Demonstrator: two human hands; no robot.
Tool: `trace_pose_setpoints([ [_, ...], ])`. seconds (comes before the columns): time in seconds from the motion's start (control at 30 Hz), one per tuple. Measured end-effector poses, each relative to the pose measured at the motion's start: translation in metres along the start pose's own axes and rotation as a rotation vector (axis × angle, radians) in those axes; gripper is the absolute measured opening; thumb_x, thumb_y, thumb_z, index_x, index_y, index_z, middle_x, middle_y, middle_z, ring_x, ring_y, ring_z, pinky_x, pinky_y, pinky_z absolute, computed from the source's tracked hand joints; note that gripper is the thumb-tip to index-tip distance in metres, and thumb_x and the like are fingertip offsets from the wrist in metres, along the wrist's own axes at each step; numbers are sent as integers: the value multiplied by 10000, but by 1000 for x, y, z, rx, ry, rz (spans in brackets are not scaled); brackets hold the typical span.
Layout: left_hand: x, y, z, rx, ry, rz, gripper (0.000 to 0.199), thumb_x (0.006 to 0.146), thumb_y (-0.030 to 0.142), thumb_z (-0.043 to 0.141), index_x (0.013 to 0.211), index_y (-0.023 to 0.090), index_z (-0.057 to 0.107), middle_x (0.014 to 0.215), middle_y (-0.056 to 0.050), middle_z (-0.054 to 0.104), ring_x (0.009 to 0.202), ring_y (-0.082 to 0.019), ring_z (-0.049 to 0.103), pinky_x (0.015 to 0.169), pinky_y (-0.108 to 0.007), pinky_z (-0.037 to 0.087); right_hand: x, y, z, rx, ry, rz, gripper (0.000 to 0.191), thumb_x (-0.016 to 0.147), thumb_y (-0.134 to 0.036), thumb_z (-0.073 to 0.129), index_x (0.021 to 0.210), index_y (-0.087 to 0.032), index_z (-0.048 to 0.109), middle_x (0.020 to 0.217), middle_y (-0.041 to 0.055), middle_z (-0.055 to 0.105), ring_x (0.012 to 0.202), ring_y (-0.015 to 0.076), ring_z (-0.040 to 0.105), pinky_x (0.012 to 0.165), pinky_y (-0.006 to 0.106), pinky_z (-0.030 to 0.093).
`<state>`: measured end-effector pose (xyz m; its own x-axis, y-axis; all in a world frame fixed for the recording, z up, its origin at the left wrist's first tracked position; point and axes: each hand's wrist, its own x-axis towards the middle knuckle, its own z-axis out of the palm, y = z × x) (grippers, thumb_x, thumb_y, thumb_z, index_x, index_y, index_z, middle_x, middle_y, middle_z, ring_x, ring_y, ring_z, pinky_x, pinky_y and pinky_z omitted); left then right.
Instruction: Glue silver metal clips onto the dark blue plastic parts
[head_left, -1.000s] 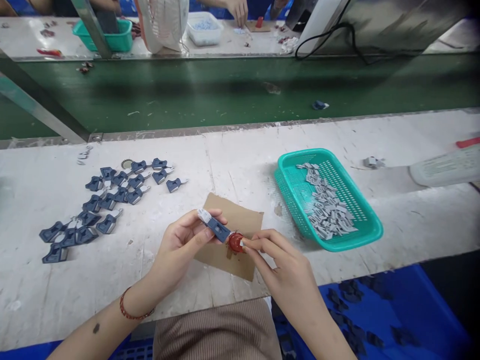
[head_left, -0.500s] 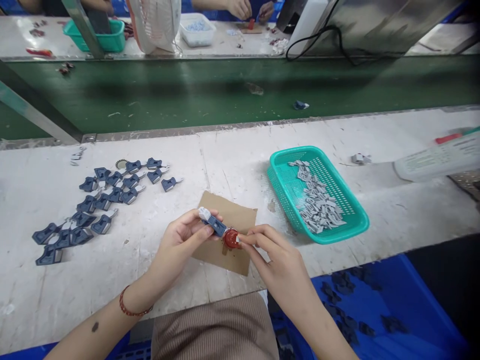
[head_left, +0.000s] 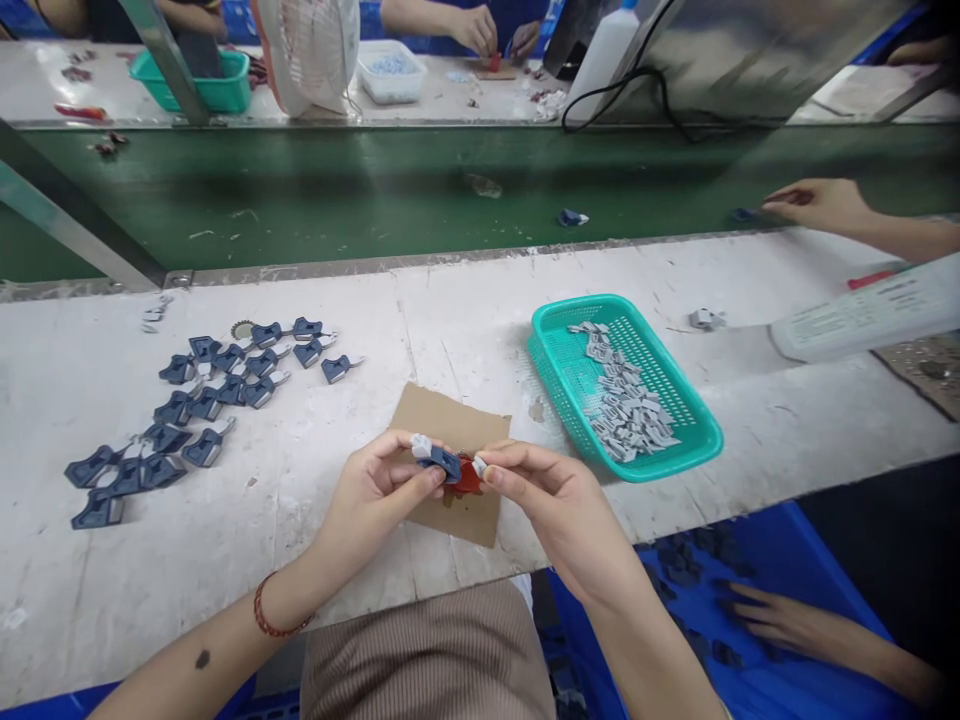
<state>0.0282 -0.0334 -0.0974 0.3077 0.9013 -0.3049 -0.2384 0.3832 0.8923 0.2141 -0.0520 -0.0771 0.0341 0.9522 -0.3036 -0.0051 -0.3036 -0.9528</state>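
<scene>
Pinched in my left hand (head_left: 390,480) is a dark blue plastic part (head_left: 444,462) with a light grey piece on its far end. My right hand (head_left: 536,490) is closed on a small light grey plastic piece (head_left: 478,464), held close to the blue part's right end. Under both hands, a red cap-like dish (head_left: 466,480) sits on a brown cardboard sheet (head_left: 431,410); the fingers and the blue part partly hide it. To the right stands a green basket (head_left: 551,360) with many similar grey pieces (head_left: 630,415) in it.
Several blue parts with grey pieces (head_left: 202,400) lie on the table at left. Behind runs a green conveyor belt (head_left: 330,190) carrying a blue part (head_left: 572,217). A co-worker's hand (head_left: 821,205) is over the belt; another hand (head_left: 780,615) reaches into a blue bin (head_left: 817,560). A white bottle (head_left: 862,320) lies at right.
My right hand has lifted the grey piece from the red dish toward the blue part. Two hands have come in at the right. The belt's blue part has shifted left.
</scene>
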Motion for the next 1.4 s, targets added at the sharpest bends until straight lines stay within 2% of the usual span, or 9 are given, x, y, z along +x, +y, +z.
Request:
trace_pose_setpoints([
  [0.1, -3, 1, 2, -17, -3, 16, 135, 800, 223, 741, 921, 189, 691, 944, -33, 741, 753, -144, 700, 711, -256, 576, 1, -4, 8, 101, -17, 61, 230, 689, -401, 811, 799, -208, 751, 783, 36, 729, 749, 176, 668, 739, 329, 565],
  [0.2, -4, 1, 2, -35, -1, 29, 119, 790, 214, 752, 885, 188, 686, 889, -19, 740, 716, -124, 692, 690, -232, 569, 2, -7, 15, 132, -20, 70, 196, 676, -369, 820, 770, -211, 751, 798, 28, 734, 739, 161, 661, 726, 313, 556],
  [0.37, -6, 2, 3, -70, -3, 37, 121, 778, 224, 769, 865, 189, 692, 848, -14, 738, 742, -134, 704, 706, -230, 569, 3, -11, 21, 145, -41, 44, 154, 686, -335, 809, 762, -218, 745, 851, 30, 751, 781, 160, 681, 700, 283, 557],
  [0.5, -7, 1, 3, -71, 1, 48, 123, 777, 225, 769, 868, 188, 695, 830, -16, 739, 739, -144, 704, 712, -244, 569, 2, -13, 22, 135, -67, 6, 124, 702, -300, 800, 782, -219, 749, 868, 25, 752, 815, 158, 692, 743, 282, 566],
  [0.83, -7, -4, 1, -65, -29, 71, 128, 827, 215, 721, 951, 190, 705, 872, -23, 763, 786, -151, 722, 763, -255, 583, 2, -13, 20, 75, -107, -29, 130, 716, -301, 803, 766, -193, 749, 837, 27, 691, 771, 152, 672, 739, 291, 551],
  [1.03, -5, -5, 0, -5, -13, 104, 201, 833, 221, 712, 1031, 207, 743, 1010, -45, 772, 863, -178, 738, 795, -261, 595, 4, -14, 16, 96, -157, 82, 188, 682, -324, 830, 790, -193, 749, 870, 35, 745, 784, 155, 683, 772, 305, 549],
  [1.2, -6, -5, 0, 36, -32, 148, 275, 883, 233, 655, 1151, 245, 716, 1147, -48, 748, 1025, -178, 704, 883, -248, 570, 3, -7, 20, 135, -87, 60, 183, 683, -333, 818, 740, -192, 717, 829, 37, 761, 672, 137, 664, 669, 287, 539],
  [1.27, -7, -5, 0, 25, -58, 153, 321, 888, 232, 646, 1207, 255, 684, 1187, -50, 733, 1025, -172, 703, 892, -251, 566, 2, -3, 26, 117, -44, 20, 161, 703, -318, 797, 741, -192, 706, 797, 32, 758, 650, 136, 663, 640, 275, 530],
  [1.4, -7, -4, 0, 2, -27, 133, 392, 794, 221, 752, 1180, 237, 685, 1140, -49, 748, 968, -170, 717, 857, -240, 576, -2, 5, 38, 89, 11, -68, 116, 758, -301, 741, 788, -194, 709, 912, 59, 767, 810, 179, 714, 729, 294, 558],
])
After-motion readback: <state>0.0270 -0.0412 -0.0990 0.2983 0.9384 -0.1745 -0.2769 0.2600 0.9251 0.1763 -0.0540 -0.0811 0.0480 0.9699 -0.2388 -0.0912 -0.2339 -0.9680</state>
